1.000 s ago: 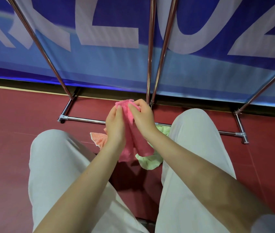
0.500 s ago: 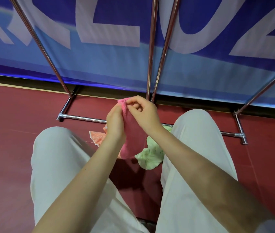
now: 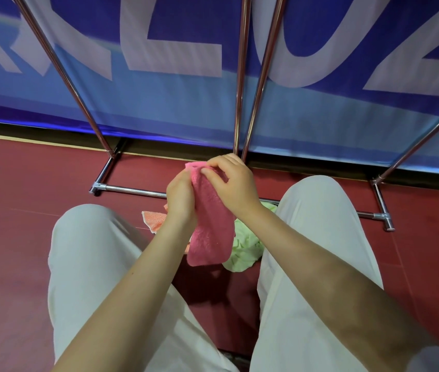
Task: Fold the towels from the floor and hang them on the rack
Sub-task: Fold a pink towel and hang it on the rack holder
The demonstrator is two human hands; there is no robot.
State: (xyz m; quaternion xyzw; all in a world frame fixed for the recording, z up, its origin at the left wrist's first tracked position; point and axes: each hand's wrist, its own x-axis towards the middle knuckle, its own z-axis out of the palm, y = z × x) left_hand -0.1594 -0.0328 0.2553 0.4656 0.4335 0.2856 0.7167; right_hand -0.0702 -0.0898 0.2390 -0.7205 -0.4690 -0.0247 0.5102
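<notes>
A pink towel (image 3: 211, 226) hangs folded into a narrow strip between my knees. My left hand (image 3: 180, 200) grips its left edge near the top. My right hand (image 3: 233, 181) pinches the top end with curled fingers. Below it on the red floor lie an orange towel (image 3: 154, 220) and a light green towel (image 3: 243, 248), both partly hidden by my arms and the pink towel. The chrome rack (image 3: 132, 188) stands just ahead, its poles rising out of view.
My two knees in pale trousers (image 3: 92, 251) flank the towels. A blue banner with large white letters (image 3: 186, 98) hangs behind the rack. The rack's right foot (image 3: 383, 217) rests on the red floor (image 3: 11, 210).
The pink towel has been drawn narrower and hangs straighter. My right hand's fingers have shifted along its top end; both hands stay in about the same place.
</notes>
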